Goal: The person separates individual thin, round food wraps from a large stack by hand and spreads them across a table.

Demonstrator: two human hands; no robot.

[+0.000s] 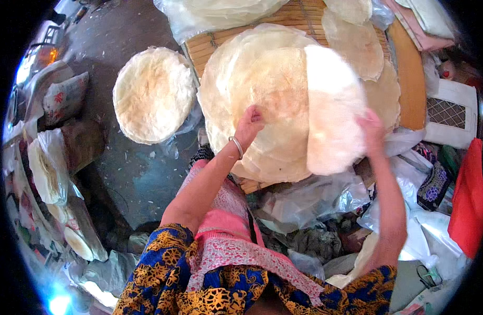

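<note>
A broad pile of thin, round, flatbread-like sheets point(225, 78) lies before me on a slatted wooden or bamboo surface point(204, 47). Over its right side is a paler half-round sheet point(332, 130) with a straight left edge, blurred and brightly lit at the top. My right hand point(371, 128), also blurred, grips this sheet at its curved right edge. Above the pile's middle, my left hand point(251, 122) has its fingers curled in, with nothing visible in them. A silver bangle point(236, 147) circles the left wrist.
Another round stack of sheets point(153, 96) stands to the left, above the dark floor point(135, 197). More sheets point(353, 45) lie at the far right. Clear plastic bags point(316, 197) crowd the near side. At right are a red cloth point(469, 201) and a white panel with a grille point(448, 114).
</note>
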